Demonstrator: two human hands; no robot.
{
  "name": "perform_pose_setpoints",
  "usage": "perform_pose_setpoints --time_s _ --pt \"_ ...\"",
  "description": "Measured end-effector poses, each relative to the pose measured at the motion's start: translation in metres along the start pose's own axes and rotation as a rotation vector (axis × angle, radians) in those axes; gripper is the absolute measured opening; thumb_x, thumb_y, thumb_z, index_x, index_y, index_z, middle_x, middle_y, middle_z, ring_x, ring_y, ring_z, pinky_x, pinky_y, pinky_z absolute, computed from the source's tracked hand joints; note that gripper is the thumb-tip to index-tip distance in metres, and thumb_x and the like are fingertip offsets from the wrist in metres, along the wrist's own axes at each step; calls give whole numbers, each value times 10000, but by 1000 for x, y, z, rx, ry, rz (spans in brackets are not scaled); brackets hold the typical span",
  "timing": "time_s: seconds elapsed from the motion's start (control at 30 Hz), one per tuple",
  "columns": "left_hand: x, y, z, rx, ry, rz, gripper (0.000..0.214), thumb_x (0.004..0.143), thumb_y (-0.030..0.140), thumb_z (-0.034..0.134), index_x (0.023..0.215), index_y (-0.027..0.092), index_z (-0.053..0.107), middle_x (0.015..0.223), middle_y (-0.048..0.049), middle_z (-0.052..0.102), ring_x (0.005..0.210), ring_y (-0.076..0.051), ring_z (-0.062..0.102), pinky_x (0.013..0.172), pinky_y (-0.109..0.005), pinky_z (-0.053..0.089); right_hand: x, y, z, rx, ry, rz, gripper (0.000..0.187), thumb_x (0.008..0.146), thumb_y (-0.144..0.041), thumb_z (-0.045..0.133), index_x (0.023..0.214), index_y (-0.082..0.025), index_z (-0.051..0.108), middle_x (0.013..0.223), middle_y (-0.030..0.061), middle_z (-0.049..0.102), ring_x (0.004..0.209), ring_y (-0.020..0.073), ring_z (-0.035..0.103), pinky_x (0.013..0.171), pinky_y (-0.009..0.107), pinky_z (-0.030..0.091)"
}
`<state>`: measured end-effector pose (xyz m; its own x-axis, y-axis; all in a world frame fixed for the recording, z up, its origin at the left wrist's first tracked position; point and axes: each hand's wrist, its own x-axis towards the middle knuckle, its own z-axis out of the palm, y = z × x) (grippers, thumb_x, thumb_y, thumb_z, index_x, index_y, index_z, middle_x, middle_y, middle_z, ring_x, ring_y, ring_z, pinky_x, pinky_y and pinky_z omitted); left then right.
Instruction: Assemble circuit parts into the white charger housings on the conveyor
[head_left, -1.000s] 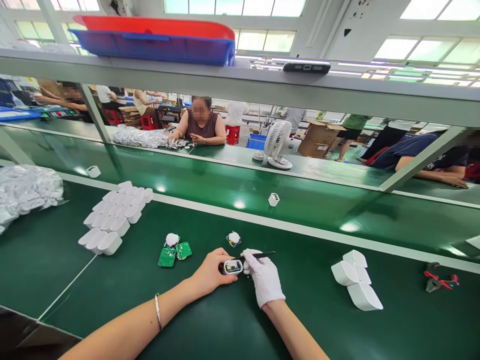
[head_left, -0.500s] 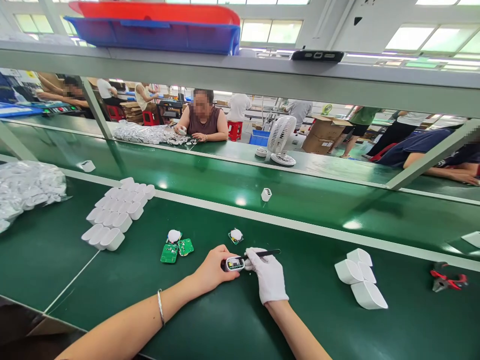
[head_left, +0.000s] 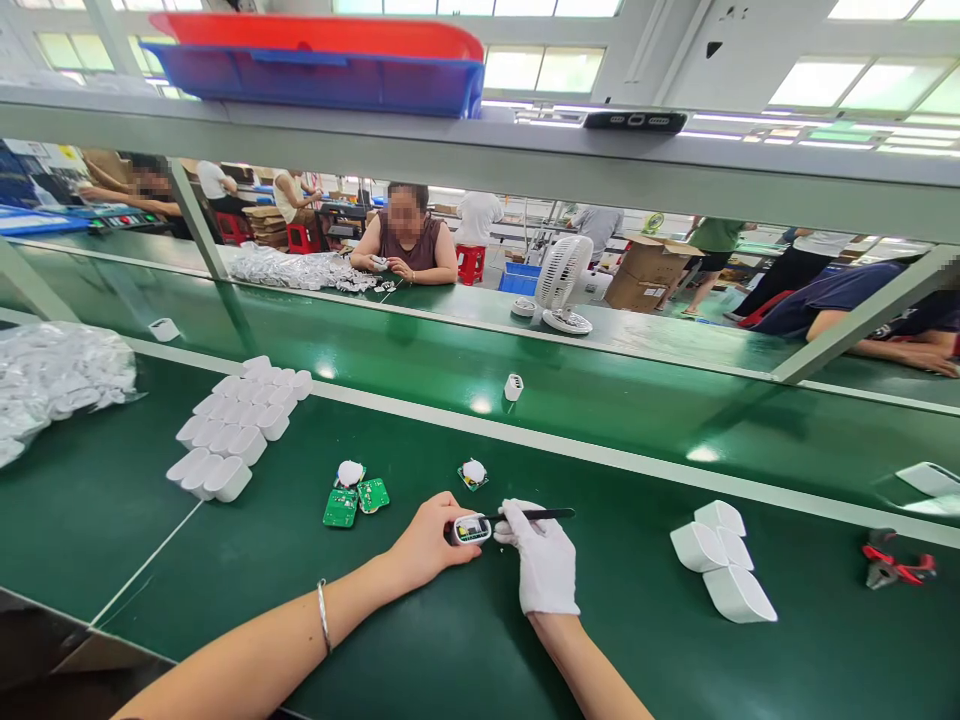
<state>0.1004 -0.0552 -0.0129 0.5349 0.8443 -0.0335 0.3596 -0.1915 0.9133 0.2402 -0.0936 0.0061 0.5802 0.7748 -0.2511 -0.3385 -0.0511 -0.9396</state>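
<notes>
Bare and curled, my left hand (head_left: 429, 545) grips a small white plastic housing (head_left: 471, 541) by its end. Its open side faces up and shows a circuit board with a yellow part inside. In a white glove, my right hand (head_left: 546, 560) pinches black tweezers (head_left: 546, 514), whose tip reaches the housing's rim. Just beyond my hands lies a circuit board with a white dome (head_left: 472, 473). To the left rest several green circuit boards (head_left: 341, 507), one with a white dome (head_left: 349, 473).
Rows of white housings (head_left: 232, 425) stand at left beside a bag of parts (head_left: 60, 385). More white housings (head_left: 724, 560) and red-handled pliers (head_left: 896, 562) lie at right. Past the white strip, a green belt carries a white piece (head_left: 513, 387). A shelf (head_left: 525, 150) crosses above; a co-worker (head_left: 409, 240) sits opposite.
The tweezers in my right hand have turned a little flatter, while the housing stays in my left hand. White pieces on the far belt have shifted left.
</notes>
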Motion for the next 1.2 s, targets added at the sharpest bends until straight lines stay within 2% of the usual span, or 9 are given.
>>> perform_pose_setpoints --time_s 0.23,0.53,0.77,0.83,0.93,1.03,1.13,1.2 --pt "1 -1 0 8 9 13 231 632 203 700 861 218 727 764 18 476 686 -128 487 593 -212 405 -1 -1 1 12 -18 -22 389 420 -367 837 672 -152 633 578 -8 638 466 114 553 449 244 481" --pt "0 0 1 20 6 19 187 644 202 686 826 207 727 737 18 466 680 -129 482 582 -206 398 4 1 3 -138 -138 -52 301 485 -386 785 590 -150 630 421 -26 546 412 109 480 414 239 398" --pt "-1 4 0 37 11 26 185 644 198 685 824 209 726 737 18 470 679 -128 492 585 -207 407 10 0 2 -145 -149 -70 331 506 -414 761 652 -157 611 472 -24 546 431 113 480 420 247 406" --pt "-1 3 0 39 14 25 185 648 203 686 828 209 724 747 16 483 682 -128 500 593 -210 416 17 -4 -4 -166 -117 -104 333 573 -438 709 726 -164 597 548 -15 571 446 109 485 424 246 407" --pt "-1 0 1 43 37 35 246 632 169 692 874 206 713 776 9 521 710 -134 524 620 -216 433 27 -12 -19 -515 -192 -88 257 704 -398 572 838 -179 580 579 -22 568 424 101 461 416 240 383" --pt "-2 -3 2 47 62 54 327 607 110 692 919 206 699 809 1 565 739 -143 548 648 -225 447 29 -19 -30 -849 -268 -69 118 690 -304 579 736 -197 598 529 -26 546 448 115 475 461 247 387" --pt "-3 -4 3 60 63 79 266 620 104 688 866 205 708 806 -2 589 736 -149 562 664 -241 455 22 -21 -30 -935 -201 -202 142 693 -323 596 601 -215 599 584 4 571 569 143 521 566 266 411" --pt "-4 -4 3 73 81 115 259 633 107 688 868 213 714 804 -6 597 767 -164 569 692 -261 460 14 -22 -25 -912 -159 -353 163 713 -366 583 681 -221 652 703 26 615 613 154 537 613 288 432"
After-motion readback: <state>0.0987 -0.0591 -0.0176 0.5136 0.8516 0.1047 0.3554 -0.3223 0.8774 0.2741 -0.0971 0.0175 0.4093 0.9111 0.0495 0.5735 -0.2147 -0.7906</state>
